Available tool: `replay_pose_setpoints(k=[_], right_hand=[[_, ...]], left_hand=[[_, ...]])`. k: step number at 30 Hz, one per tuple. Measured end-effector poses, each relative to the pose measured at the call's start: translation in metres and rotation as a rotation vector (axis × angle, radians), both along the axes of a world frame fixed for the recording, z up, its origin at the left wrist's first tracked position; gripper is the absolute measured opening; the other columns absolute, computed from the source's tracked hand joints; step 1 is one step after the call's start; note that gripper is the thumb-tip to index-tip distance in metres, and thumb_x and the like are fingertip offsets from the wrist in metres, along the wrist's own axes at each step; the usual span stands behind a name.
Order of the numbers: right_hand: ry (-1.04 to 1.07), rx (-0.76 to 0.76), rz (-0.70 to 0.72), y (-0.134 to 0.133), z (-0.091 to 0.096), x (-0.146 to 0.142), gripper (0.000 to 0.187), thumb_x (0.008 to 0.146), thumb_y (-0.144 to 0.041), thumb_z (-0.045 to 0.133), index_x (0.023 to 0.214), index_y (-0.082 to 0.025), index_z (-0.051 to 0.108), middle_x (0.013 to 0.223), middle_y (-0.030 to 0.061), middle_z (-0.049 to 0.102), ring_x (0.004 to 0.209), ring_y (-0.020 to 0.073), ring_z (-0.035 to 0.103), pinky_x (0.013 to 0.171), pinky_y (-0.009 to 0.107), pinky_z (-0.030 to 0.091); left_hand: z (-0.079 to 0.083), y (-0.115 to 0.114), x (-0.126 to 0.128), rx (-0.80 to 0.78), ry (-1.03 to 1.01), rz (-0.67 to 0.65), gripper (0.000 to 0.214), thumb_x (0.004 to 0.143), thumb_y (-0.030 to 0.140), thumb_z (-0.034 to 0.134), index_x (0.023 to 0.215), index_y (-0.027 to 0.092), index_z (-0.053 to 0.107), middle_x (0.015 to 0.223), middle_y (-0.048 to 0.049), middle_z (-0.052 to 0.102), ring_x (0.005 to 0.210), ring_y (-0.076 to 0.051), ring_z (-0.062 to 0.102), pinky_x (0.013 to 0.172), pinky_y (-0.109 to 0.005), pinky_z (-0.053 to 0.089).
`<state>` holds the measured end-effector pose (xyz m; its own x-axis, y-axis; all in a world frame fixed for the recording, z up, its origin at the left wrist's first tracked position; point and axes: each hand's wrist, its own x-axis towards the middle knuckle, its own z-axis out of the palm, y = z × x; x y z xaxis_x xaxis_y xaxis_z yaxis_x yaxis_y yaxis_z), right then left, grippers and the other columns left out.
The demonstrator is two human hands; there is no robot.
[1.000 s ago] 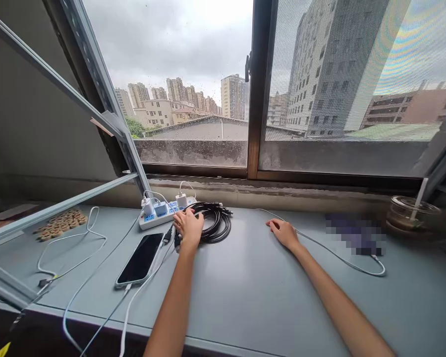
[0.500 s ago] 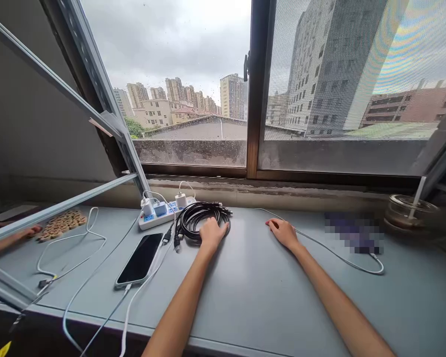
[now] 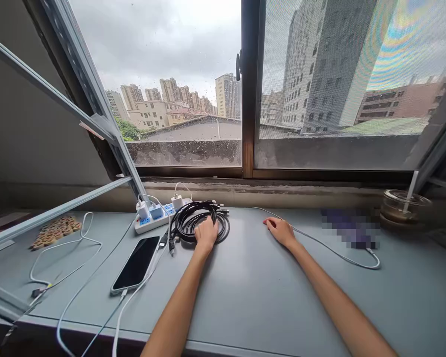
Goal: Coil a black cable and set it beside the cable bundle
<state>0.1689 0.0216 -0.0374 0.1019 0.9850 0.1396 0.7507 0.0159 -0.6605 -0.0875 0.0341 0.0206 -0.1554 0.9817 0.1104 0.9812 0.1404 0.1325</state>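
Note:
A coil of black cables with several metal and plastic plugs lies on the grey table near the window wall. My left hand rests on the front right of this coil, closed around part of its loops; the fingertips are hidden behind the hand. To the right, my right hand lies on the tabletop with loosely bent fingers, the thumb a little apart and nothing held. A thin white cable runs just behind and beside it.
Left of the coil are a power strip with chargers and a phone plugged into a white cable. Wooden pieces lie beyond the metal frame. A blurred purple object and a cup with straw stand right.
The view has shifted slightly right. My left hand stays on the coil, which has turned or shifted a little under it. Another person's hand at the far left has gone out of view.

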Motion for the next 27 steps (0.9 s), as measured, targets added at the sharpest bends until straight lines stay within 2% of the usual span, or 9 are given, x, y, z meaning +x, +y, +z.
replay_pose_setpoints(k=[5, 9, 12, 15, 18, 21, 24, 27], right_hand=[[0.005, -0.012, 0.0, -0.001, 0.001, -0.001, 0.032, 0.093, -0.042, 0.047, 0.099, -0.016, 0.064, 0.092, 0.0041, 0.066, 0.085, 0.0152, 0.061, 0.084, 0.037, 0.048], [0.005, -0.014, -0.005, -0.002, 0.002, -0.001, 0.032, 0.093, -0.042, 0.047, 0.099, -0.016, 0.064, 0.092, 0.0042, 0.066, 0.085, 0.0153, 0.061, 0.083, 0.037, 0.048], [0.0, -0.015, -0.008, -0.001, 0.002, -0.001, 0.032, 0.093, -0.042, 0.047, 0.099, -0.016, 0.064, 0.092, 0.0042, 0.066, 0.086, 0.0153, 0.061, 0.084, 0.037, 0.048], [-0.003, -0.014, -0.009, -0.001, 0.002, -0.001, 0.032, 0.093, -0.043, 0.047, 0.098, -0.016, 0.064, 0.092, 0.0042, 0.066, 0.086, 0.0155, 0.062, 0.085, 0.038, 0.047], [-0.004, -0.011, -0.008, -0.001, 0.002, -0.001, 0.032, 0.093, -0.043, 0.047, 0.099, -0.016, 0.064, 0.092, 0.0043, 0.066, 0.087, 0.0156, 0.062, 0.085, 0.038, 0.047], [-0.005, -0.013, -0.009, -0.001, 0.002, -0.002, 0.032, 0.093, -0.042, 0.047, 0.099, -0.016, 0.064, 0.092, 0.0042, 0.066, 0.086, 0.0155, 0.062, 0.085, 0.038, 0.047], [-0.008, -0.019, -0.012, -0.001, 0.002, -0.002, 0.032, 0.093, -0.042, 0.047, 0.099, -0.016, 0.064, 0.091, 0.0039, 0.066, 0.085, 0.0154, 0.062, 0.085, 0.038, 0.047], [-0.008, -0.024, -0.016, -0.002, 0.003, -0.002, 0.031, 0.093, -0.042, 0.047, 0.098, -0.016, 0.064, 0.091, 0.0038, 0.066, 0.086, 0.0154, 0.061, 0.085, 0.038, 0.047]], left_hand=[[0.006, -0.005, 0.003, 0.105, -0.013, 0.005, 0.048, 0.096, 0.039, 0.02, 0.117, 0.012, 0.053, 0.093, -0.0172, 0.069, 0.091, -0.029, 0.066, 0.072, -0.034, 0.043], [0.014, -0.012, 0.012, 0.136, -0.017, -0.006, 0.048, 0.097, 0.037, 0.017, 0.118, 0.012, 0.052, 0.093, -0.0169, 0.068, 0.089, -0.027, 0.066, 0.071, -0.033, 0.042], [0.014, -0.016, 0.022, 0.107, -0.008, -0.055, 0.042, 0.096, 0.033, 0.023, 0.115, 0.013, 0.055, 0.096, -0.0157, 0.067, 0.092, -0.027, 0.064, 0.074, -0.033, 0.043], [0.007, -0.02, 0.03, 0.059, 0.021, -0.124, 0.032, 0.091, 0.032, 0.04, 0.105, 0.011, 0.06, 0.109, -0.0176, 0.063, 0.109, -0.029, 0.056, 0.086, -0.034, 0.04], [0.0, -0.022, 0.033, 0.015, 0.037, -0.156, 0.044, 0.084, 0.043, 0.051, 0.11, 0.008, 0.058, 0.12, -0.0205, 0.056, 0.118, -0.032, 0.048, 0.094, -0.036, 0.036], [-0.002, -0.021, 0.031, -0.041, 0.026, -0.154, 0.052, 0.083, 0.045, 0.052, 0.12, 0.008, 0.05, 0.12, -0.0189, 0.056, 0.112, -0.03, 0.053, 0.088, -0.035, 0.04], [0.0, -0.019, 0.028, -0.095, 0.015, -0.151, 0.041, 0.085, 0.036, 0.049, 0.117, 0.011, 0.051, 0.114, -0.0152, 0.061, 0.106, -0.028, 0.057, 0.081, -0.033, 0.042], [0.002, -0.016, 0.026, -0.108, 0.011, -0.15, 0.035, 0.085, 0.03, 0.048, 0.116, 0.013, 0.052, 0.115, -0.0139, 0.061, 0.107, -0.027, 0.057, 0.08, -0.033, 0.042]])
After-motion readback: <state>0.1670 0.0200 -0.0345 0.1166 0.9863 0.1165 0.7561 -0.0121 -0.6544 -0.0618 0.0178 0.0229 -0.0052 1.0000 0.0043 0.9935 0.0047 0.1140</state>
